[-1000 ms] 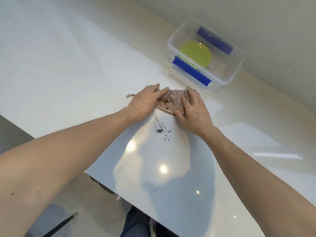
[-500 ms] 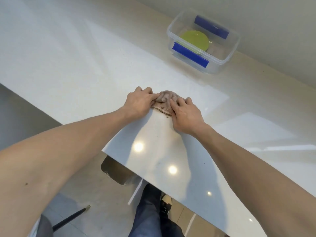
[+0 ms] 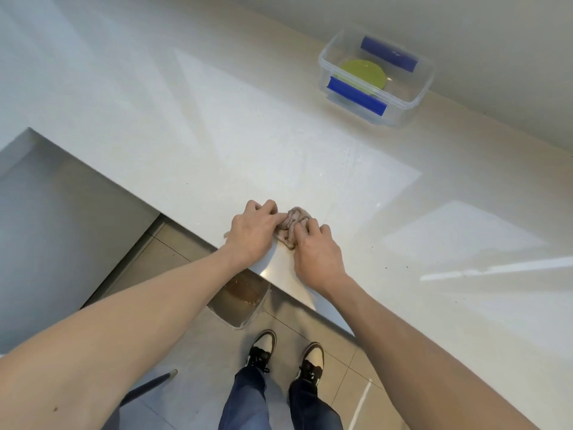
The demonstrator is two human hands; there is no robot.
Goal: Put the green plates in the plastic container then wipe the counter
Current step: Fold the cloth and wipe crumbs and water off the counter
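Note:
A bunched pinkish cloth (image 3: 293,225) lies on the white counter (image 3: 217,135), close to its front edge. My left hand (image 3: 252,234) presses on the cloth's left side and my right hand (image 3: 316,248) on its right side, fingers curled into the fabric. A green plate (image 3: 364,72) lies inside the clear plastic container (image 3: 403,105) with blue clips, far back right near the wall.
A transparent bin (image 3: 242,301) with crumbs stands on the tiled floor just below the counter edge. My shoes (image 3: 285,358) are behind it. A dark chair leg (image 3: 148,386) shows at lower left. A few specks (image 3: 395,266) dot the counter to the right.
Both hands dragged the cloth toward the counter's front edge, over the dark crumbs, which no longer show on the surface. The view tilted down, revealing the bin and floor.

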